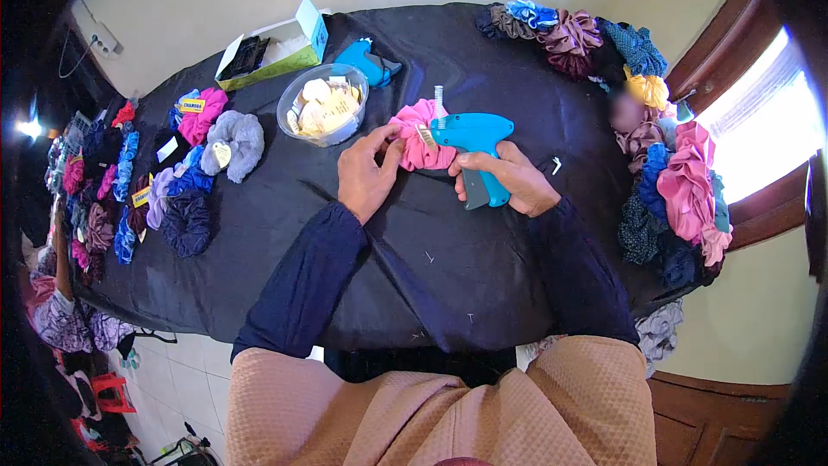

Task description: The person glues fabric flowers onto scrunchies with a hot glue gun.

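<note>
My left hand (368, 174) pinches the left side of a pink scrunchie (420, 140) over the middle of the table. A small paper tag (426, 136) lies against the scrunchie. Wrapped round the grip of a teal tagging gun (473, 131) is my right hand (511, 179). The gun points left, its nose at the tag and scrunchie, with a strip of clear fasteners (439, 97) standing up from it. Whether the needle is in the fabric cannot be made out.
Beyond my left hand stands a clear tub (289, 125) of paper tags. A second blue tagging gun (366, 62) and an open box (269, 59) lie behind it. Tagged scrunchies (233, 147) are at left; many scrunchies (690, 173) line the right edge. Loose fasteners (556, 165) lie on the black cloth (414, 276).
</note>
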A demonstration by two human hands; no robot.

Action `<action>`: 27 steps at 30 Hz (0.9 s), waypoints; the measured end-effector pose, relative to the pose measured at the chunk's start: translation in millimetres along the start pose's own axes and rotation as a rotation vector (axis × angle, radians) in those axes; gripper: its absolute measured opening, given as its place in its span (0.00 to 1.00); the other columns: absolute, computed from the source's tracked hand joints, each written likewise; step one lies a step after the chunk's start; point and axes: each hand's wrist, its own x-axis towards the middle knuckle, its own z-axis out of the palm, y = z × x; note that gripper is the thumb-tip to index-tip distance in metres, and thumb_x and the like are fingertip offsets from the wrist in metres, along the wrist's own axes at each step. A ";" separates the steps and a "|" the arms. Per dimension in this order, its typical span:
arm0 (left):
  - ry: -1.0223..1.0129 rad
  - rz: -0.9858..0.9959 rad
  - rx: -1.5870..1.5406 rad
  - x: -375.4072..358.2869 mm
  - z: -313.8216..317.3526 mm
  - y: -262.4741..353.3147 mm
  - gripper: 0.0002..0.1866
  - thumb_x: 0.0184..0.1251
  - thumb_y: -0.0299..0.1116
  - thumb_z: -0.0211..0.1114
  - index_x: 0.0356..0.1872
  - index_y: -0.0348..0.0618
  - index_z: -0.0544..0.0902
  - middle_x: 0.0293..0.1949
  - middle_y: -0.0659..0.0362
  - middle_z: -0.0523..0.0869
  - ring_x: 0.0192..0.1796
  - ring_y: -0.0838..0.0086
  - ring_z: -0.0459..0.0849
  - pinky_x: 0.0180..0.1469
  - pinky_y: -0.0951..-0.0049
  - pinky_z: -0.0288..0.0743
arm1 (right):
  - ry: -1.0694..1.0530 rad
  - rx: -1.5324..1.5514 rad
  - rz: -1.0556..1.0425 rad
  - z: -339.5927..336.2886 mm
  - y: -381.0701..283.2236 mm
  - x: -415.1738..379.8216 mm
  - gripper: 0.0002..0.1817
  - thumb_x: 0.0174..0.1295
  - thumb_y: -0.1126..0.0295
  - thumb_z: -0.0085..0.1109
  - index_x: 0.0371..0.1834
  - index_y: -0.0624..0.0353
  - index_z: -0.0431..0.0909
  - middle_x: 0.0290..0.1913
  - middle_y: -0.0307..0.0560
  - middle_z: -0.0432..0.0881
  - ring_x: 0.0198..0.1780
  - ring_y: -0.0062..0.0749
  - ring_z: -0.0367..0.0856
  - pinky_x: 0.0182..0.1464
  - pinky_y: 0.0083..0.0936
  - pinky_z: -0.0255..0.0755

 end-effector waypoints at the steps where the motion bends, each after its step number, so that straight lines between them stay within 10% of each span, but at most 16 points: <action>1: -0.011 -0.017 0.008 0.7 0.5 -0.9 0.11 0.67 0.33 0.65 0.47 0.40 0.85 0.30 0.53 0.86 0.29 0.71 0.83 0.35 0.70 0.75 | 0.021 -0.011 0.008 2.7 -1.9 -1.4 0.15 0.65 0.64 0.61 0.48 0.63 0.76 0.37 0.46 0.82 0.32 0.29 0.84 0.35 0.26 0.80; 9: -0.027 -0.096 -0.058 3.8 1.7 3.7 0.09 0.63 0.35 0.67 0.40 0.42 0.86 0.23 0.53 0.84 0.25 0.65 0.83 0.31 0.67 0.74 | 0.047 -0.072 0.009 8.0 -3.9 -1.5 0.14 0.64 0.65 0.61 0.47 0.63 0.76 0.37 0.45 0.81 0.32 0.29 0.84 0.35 0.26 0.79; 11: -0.083 -0.076 0.054 4.4 -0.3 4.7 0.09 0.66 0.30 0.67 0.44 0.36 0.85 0.26 0.62 0.85 0.26 0.85 0.78 0.31 0.79 0.72 | 0.054 -0.083 0.009 8.7 -3.6 -1.5 0.14 0.64 0.66 0.61 0.47 0.63 0.76 0.37 0.45 0.81 0.31 0.28 0.83 0.35 0.26 0.79; 27: 0.067 0.007 -0.219 0.8 -0.9 8.3 0.05 0.62 0.28 0.69 0.34 0.36 0.84 0.38 0.60 0.80 0.39 0.77 0.79 0.41 0.76 0.73 | 0.037 -0.149 -0.071 17.5 -7.6 -4.0 0.13 0.66 0.67 0.58 0.47 0.64 0.74 0.38 0.45 0.79 0.32 0.27 0.83 0.34 0.25 0.77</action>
